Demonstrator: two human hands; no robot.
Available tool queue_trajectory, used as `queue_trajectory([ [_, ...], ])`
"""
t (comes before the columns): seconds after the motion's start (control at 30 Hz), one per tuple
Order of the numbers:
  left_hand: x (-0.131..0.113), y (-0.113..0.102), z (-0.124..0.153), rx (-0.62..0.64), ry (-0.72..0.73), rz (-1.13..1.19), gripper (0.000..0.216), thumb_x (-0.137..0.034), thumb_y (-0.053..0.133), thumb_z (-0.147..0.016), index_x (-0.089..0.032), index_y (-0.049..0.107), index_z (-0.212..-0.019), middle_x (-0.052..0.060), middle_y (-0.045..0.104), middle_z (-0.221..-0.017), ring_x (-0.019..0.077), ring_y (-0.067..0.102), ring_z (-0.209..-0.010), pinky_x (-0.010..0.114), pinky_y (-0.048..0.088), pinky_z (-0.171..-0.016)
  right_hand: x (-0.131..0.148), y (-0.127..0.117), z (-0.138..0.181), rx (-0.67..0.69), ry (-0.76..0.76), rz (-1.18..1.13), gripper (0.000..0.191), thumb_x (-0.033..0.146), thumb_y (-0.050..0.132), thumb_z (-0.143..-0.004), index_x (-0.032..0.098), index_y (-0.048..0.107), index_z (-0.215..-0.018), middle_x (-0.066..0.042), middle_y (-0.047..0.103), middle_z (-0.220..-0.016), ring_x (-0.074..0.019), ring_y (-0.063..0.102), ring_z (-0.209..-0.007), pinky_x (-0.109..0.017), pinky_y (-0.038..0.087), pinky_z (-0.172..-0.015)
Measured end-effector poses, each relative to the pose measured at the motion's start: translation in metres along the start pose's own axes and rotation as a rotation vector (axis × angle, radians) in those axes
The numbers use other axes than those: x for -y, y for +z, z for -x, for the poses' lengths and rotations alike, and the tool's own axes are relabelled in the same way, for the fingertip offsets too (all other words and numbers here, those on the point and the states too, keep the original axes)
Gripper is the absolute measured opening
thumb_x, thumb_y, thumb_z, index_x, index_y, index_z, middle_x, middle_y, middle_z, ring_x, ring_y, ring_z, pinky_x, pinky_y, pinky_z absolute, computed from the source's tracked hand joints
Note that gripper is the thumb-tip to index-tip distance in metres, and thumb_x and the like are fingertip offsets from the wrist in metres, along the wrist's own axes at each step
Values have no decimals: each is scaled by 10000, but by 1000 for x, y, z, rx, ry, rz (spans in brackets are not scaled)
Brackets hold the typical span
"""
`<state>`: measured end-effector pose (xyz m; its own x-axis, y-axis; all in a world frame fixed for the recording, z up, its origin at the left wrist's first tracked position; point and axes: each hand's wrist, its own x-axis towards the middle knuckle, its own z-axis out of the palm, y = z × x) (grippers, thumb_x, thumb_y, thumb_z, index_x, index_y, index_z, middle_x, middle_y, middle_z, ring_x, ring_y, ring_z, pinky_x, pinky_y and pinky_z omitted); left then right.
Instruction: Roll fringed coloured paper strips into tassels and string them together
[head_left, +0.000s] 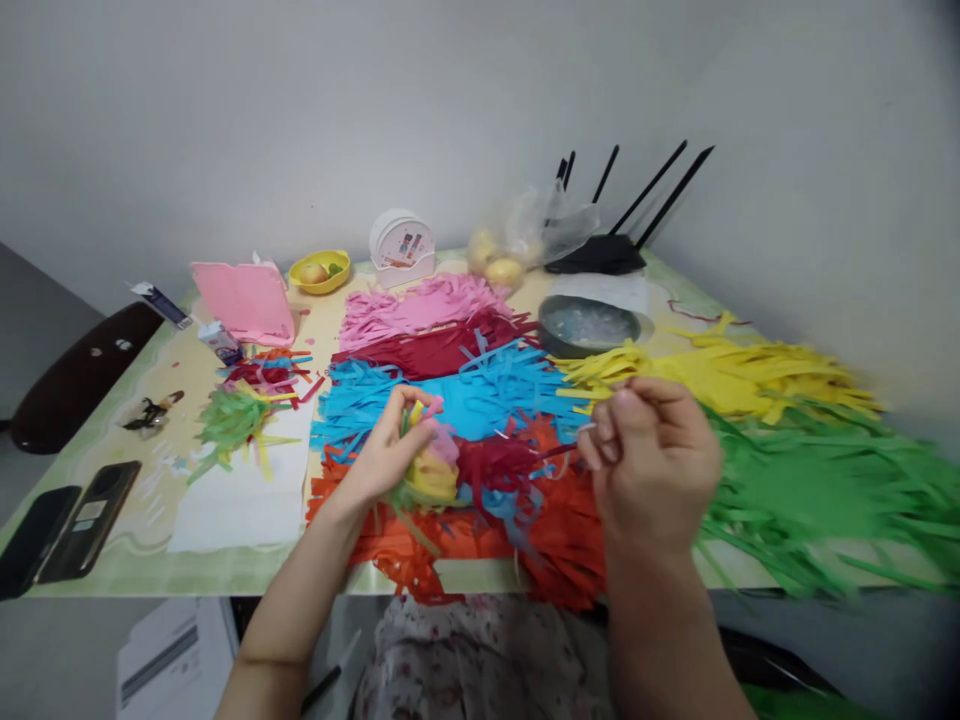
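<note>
Pinching paper bundle (433, 470) in my left hand (390, 450) | right hand (649, 455) at 3 o'clock, fingers curled on a dark red strip (559, 452)

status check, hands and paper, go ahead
Left hand shut on multicoloured paper-strip bundle. Right hand fisted, pinching something thin. Loose orange paper strips beneath.

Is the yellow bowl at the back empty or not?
Not empty. The yellow bowl holds small pieces, seemingly food; what exactly cannot be told.
</note>
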<state>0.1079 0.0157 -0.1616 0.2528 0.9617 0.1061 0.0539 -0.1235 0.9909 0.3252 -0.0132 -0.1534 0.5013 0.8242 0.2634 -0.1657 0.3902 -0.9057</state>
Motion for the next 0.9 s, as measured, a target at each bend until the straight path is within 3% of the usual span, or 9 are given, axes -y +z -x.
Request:
queue_trajectory([
  [0.17, -3, 1, 0, -6, -58, 174, 314, -460, 699, -816, -196, 540, -876, 3, 663, -777, 151, 635, -735, 260, 491, -741, -2, 9, 16, 381, -27, 442, 100, 310, 667, -833, 215, 700, -826, 13, 596, -595, -114, 489, -480, -237, 393, -441],
  [0.33, -2, 2, 1, -14, -29, 153, 263, -421, 702, -828, -177, 620, -883, 14, 683, -809, 146, 630, -743, 252, 476, -735, -3, 23, 26, 511, -52, 506, 139, 300, 622, -853, 208, 726, -844, 23, 581, -563, -105, 455, -460, -238, 357, -444],
  [0.5, -3, 3, 4, -74, -24, 84, 249, -391, 730, -802, -172, 666, -900, 1, 633, -823, 127, 581, -729, 230, 448, -705, -4, 29, 25, 492, -16, 433, 181, 321, 612, -869, 204, 723, -951, 26, 566, -574, -114, 482, -483, -242, 392, -475],
  [0.6, -3, 8, 6, -28, -32, 103, 291, -423, 756, -770, -166, 662, -870, 9, 631, -815, 134, 583, -723, 237, 456, -703, -6, 33, 22, 556, 48, 344, 205, 345, 619, -865, 207, 711, -987, 22, 590, -585, -120, 500, -481, -242, 386, -462],
  [0.73, -2, 7, 6, 96, -103, 123, 360, -505, 715, -792, -151, 709, -857, 35, 672, -773, 145, 597, -678, 255, 470, -679, -8, 33, 17, 630, 133, 249, 199, 398, 628, -858, 202, 664, -854, 27, 581, -555, -107, 464, -440, -232, 345, -423],
  [0.83, -5, -9, 4, 181, -102, -6, 361, -481, 657, -846, -150, 751, -955, 79, 740, -899, 194, 662, -803, 285, 501, -755, -8, 27, 11, 518, 56, 289, 206, 405, 613, -873, 202, 635, -845, 50, 522, -533, -95, 411, -425, -229, 321, -422],
  [0.9, -9, -24, 3, 188, -32, -182, 302, -409, 640, -869, -166, 761, -1002, 91, 755, -1008, 227, 677, -940, 315, 501, -856, -6, 23, 6, 368, -100, 446, 179, 376, 606, -885, 202, 630, -854, 43, 522, -552, -103, 429, -455, -242, 343, -466],
])
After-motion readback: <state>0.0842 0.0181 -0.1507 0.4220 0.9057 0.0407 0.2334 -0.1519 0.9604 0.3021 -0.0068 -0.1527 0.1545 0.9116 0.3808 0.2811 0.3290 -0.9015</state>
